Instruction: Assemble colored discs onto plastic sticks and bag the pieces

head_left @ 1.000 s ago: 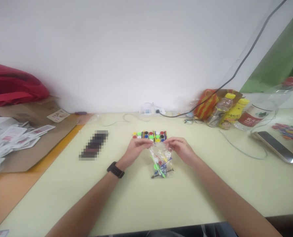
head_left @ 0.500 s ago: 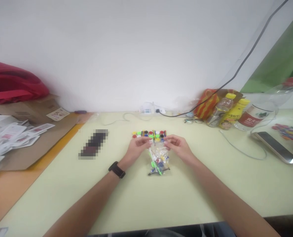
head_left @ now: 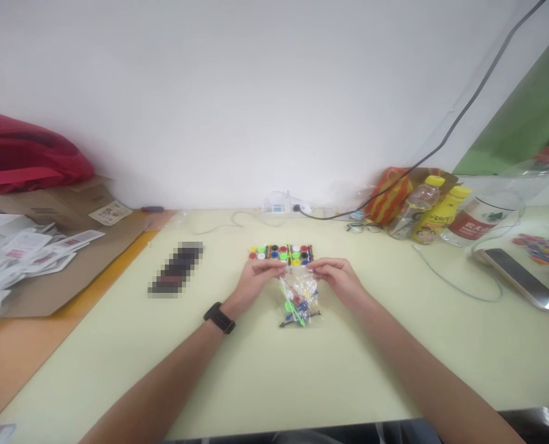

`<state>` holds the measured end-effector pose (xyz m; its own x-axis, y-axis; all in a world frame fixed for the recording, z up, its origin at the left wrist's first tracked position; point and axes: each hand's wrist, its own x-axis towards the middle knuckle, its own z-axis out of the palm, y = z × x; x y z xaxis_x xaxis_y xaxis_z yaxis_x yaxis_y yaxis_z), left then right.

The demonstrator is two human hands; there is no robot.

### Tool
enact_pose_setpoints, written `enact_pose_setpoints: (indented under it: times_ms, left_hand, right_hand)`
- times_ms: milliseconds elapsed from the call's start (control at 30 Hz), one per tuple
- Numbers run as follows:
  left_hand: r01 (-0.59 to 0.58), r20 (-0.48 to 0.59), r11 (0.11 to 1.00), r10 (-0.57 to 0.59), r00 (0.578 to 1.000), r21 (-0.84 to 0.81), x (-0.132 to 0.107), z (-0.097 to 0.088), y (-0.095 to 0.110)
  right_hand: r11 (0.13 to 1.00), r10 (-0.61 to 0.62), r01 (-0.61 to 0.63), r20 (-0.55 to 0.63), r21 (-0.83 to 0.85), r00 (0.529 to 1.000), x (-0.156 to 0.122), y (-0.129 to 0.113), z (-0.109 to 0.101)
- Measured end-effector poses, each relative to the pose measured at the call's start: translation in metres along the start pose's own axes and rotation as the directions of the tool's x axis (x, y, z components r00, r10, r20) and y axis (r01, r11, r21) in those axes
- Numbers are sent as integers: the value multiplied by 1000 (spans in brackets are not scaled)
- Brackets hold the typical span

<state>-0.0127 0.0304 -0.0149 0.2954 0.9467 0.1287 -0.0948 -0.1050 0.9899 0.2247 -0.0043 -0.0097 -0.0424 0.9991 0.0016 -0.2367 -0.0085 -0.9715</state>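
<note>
A clear plastic bag (head_left: 308, 287) hangs upright over the table, pinched at its top edge by both hands. Through the film show small coloured parts in green, blue, red, white and black; their exact kind is hard to make out. My left hand (head_left: 255, 280), with a black watch (head_left: 219, 317) at the wrist, grips the bag's upper left corner. At the upper right corner, my right hand (head_left: 342, 279) holds it between thumb and fingers. Just beyond the hands lie rows of small round coloured pieces (head_left: 284, 249) with thin sticks between them, partly hidden by the bag and fingers.
A pixelated dark object (head_left: 176, 269) lies left on the pale table (head_left: 256, 382). Cardboard (head_left: 57, 203) with white packets (head_left: 38, 253) is farther left. Bottles (head_left: 441, 216), glasses (head_left: 363, 227), a phone (head_left: 519, 277) and a cable (head_left: 457, 288) are on the right. A power strip (head_left: 284, 203) sits by the wall.
Both hands still grip the bag's top. The bag's top edge has become slightly straighter between the fingers, and its contents have shifted a little.
</note>
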Motion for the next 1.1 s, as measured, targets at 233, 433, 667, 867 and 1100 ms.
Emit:
enact_pose_setpoints:
  times_ms: [233,433,667,867,1100]
  left_hand:
    - [-35,7,997,34,999,67,-1,-1,-1]
    - [-53,1,986,53,999,161,3,0,-3]
    - [-69,20,985,66,998,158,3,1,-5]
    - [-38,-26,991,41,999,126,4,0,-3]
    - [-62,-14,998,63,998,28,3,0,-1]
  right_hand:
    - [991,-84,86,22,-103,996,-1,-2,1]
    - [989,-65,60,-34,-137,997,1,0,1]
    - [983,-100,92,-38,-158,994,1,0,1]
    - [987,-91,88,-14,-135,996,1,-3,-1]
    - [992,-114,112,-39,-60,993,3,2,-2]
